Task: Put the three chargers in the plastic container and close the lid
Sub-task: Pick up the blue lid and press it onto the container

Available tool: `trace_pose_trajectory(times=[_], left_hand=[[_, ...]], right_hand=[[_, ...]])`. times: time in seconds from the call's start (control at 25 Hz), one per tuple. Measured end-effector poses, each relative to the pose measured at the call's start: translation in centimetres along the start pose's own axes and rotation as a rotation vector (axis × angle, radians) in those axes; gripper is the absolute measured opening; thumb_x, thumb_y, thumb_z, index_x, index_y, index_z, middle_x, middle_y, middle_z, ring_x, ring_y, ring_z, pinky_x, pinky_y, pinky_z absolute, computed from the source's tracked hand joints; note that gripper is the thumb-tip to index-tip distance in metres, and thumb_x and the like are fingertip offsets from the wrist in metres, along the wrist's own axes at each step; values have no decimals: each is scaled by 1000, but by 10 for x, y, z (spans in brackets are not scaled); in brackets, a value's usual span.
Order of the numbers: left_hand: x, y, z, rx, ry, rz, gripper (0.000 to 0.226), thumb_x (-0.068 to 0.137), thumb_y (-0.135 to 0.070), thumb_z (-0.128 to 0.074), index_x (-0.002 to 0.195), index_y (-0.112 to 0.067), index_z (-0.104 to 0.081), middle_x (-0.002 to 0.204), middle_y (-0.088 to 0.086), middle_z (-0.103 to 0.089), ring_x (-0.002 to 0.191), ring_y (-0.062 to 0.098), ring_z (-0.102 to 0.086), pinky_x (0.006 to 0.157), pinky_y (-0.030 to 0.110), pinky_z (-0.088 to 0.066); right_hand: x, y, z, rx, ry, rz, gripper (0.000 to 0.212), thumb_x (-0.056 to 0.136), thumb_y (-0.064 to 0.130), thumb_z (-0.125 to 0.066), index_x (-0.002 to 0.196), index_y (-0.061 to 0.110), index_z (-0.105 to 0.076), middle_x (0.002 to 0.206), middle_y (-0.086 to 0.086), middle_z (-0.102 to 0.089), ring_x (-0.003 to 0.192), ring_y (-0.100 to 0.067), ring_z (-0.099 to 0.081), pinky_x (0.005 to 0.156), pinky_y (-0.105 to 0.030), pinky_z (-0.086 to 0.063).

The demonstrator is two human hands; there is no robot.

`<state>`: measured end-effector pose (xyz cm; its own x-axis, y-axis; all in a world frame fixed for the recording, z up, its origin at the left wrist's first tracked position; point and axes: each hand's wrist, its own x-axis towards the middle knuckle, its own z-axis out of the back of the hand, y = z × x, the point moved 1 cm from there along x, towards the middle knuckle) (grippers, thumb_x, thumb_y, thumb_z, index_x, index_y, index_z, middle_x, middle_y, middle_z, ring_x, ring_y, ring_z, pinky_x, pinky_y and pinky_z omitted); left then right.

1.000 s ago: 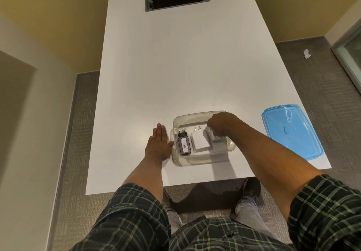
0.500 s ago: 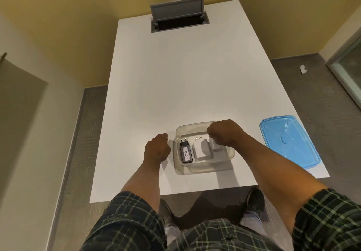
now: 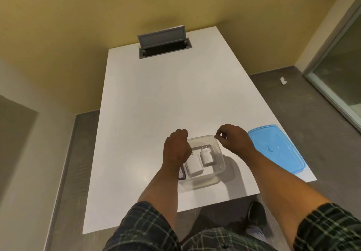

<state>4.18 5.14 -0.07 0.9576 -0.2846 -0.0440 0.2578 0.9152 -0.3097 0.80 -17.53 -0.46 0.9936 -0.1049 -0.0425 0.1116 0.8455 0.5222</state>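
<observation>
A clear plastic container (image 3: 218, 179) stands near the table's front edge. Inside lie a large white charger (image 3: 194, 165), a smaller white charger (image 3: 206, 156) to its right, and a black charger (image 3: 181, 174), mostly hidden under my left wrist. My left hand (image 3: 176, 148) hovers over the container's left side, fingers curled with nothing in them. My right hand (image 3: 233, 139) is above the container's far right corner, fingers loosely curled and empty. The blue lid (image 3: 277, 150) lies flat on the table to the right, apart from the container.
A grey cable hatch (image 3: 164, 45) stands open at the table's far end. The white table (image 3: 156, 104) ends just right of the lid. A yellow wall is behind, and a glass door (image 3: 343, 86) is at the right. My shoe (image 3: 256, 212) shows below the front edge.
My right hand has lifted out of the container, leaving the small white charger inside. My left hand rose from the table and moved right, over the container. The view tilted up.
</observation>
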Motion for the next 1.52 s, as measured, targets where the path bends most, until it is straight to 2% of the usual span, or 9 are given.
trace_pose_trajectory(times=[0.2, 0.4, 0.64, 0.72, 0.8, 0.96, 1.08, 1.28, 1.52], left_hand=[[12, -63, -12, 74, 52, -251, 26, 82, -6, -48, 105, -10, -60, 102, 8, -61, 89, 33, -58, 74, 40, -42], [16, -112, -35, 190, 166, -478, 27, 77, -3, -48, 101, -9, -59, 99, 10, -60, 89, 34, -56, 70, 39, -35], [23, -155, -64, 270, 295, -662, 23, 85, -11, -50, 106, -9, -58, 109, 11, -61, 101, 35, -55, 78, 40, -36], [24, -167, -75, 289, 350, -685, 24, 87, -11, -48, 109, -8, -57, 112, 12, -60, 104, 35, -54, 80, 40, -35], [25, -176, -85, 297, 397, -700, 28, 88, -11, -49, 114, -7, -56, 116, 12, -60, 108, 35, -54, 83, 41, -37], [27, -188, -103, 313, 460, -719, 48, 95, -16, -47, 141, -6, -44, 136, 11, -54, 122, 35, -51, 94, 44, -41], [29, -190, -115, 328, 531, -706, 57, 97, -20, -50, 150, -7, -35, 151, 11, -45, 133, 33, -45, 101, 45, -42], [33, -191, -130, 345, 563, -669, 59, 96, -24, -53, 151, -9, -35, 163, 7, -30, 136, 31, -43, 99, 45, -45], [39, -190, -132, 241, 608, -566, 50, 91, -24, -58, 139, -13, -48, 160, 2, -37, 133, 30, -48, 100, 44, -46]], right_hand=[[-17, -31, 11, 15, -81, -107, 6, 88, 30, -70, 87, 25, -69, 78, 9, -63, 74, -14, -61, 68, -33, -52], [-34, -76, 23, -26, -123, -281, 7, 89, 33, -69, 92, 27, -70, 83, 11, -68, 76, -12, -64, 67, -28, -51], [-54, -130, 34, -60, -145, -580, 31, 92, 32, -67, 122, 22, -64, 117, 3, -67, 105, -22, -67, 85, -36, -51], [-61, -146, 34, -102, -141, -645, 43, 89, 33, -71, 129, 18, -60, 126, -4, -62, 113, -27, -63, 90, -38, -51], [-66, -159, 34, -180, -136, -701, 60, 83, 42, -75, 133, 15, -54, 131, -8, -59, 117, -28, -60, 94, -39, -51], [-68, -181, 33, -281, -10, -835, 93, 71, 62, -76, 144, 16, -40, 142, -8, -51, 128, -29, -51, 104, -41, -43], [-67, -195, 28, -269, 64, -855, 92, 69, 63, -75, 141, 15, -43, 140, -8, -54, 128, -29, -53, 103, -44, -44], [-56, -204, 33, -336, 49, -870, 98, 60, 63, -83, 136, 13, -47, 132, -13, -56, 121, -29, -54, 99, -41, -44], [-43, -198, 52, -377, 3, -844, 100, 50, 63, -90, 128, 14, -52, 126, -12, -57, 117, -27, -55, 96, -39, -44]])
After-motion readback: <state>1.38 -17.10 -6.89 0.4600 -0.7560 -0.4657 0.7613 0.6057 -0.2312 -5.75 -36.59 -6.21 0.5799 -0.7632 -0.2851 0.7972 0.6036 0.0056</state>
